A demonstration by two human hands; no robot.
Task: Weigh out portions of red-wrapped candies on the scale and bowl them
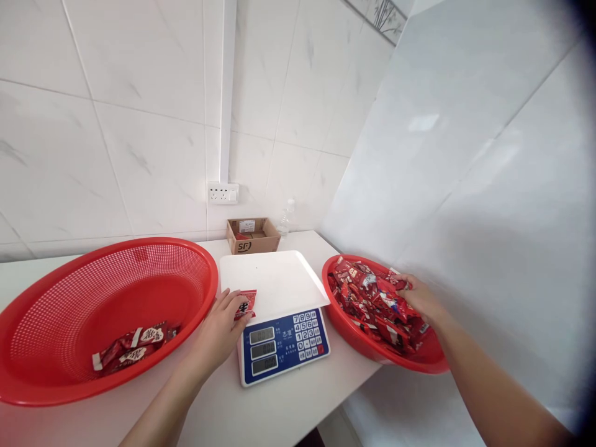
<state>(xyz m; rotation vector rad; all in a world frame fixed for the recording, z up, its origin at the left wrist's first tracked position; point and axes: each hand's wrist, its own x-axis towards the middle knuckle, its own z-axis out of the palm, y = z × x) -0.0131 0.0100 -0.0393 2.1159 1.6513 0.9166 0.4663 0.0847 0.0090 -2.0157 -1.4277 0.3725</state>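
Both arms are uncovered, with the slim left forearm (162,406) and the longer-showing right forearm (493,397) sleeveless as far as the view reaches. The left hand (218,332) is bare; the right hand (421,300) likewise; nail detail is too small to tell.

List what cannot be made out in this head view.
Head view:
Scale readouts: digits too small and blurred.
Right hand: fingertips buried among packets; grip unclear.
Small packet: print partly covered by left hand.
Carton: contents mostly hidden by its front wall.
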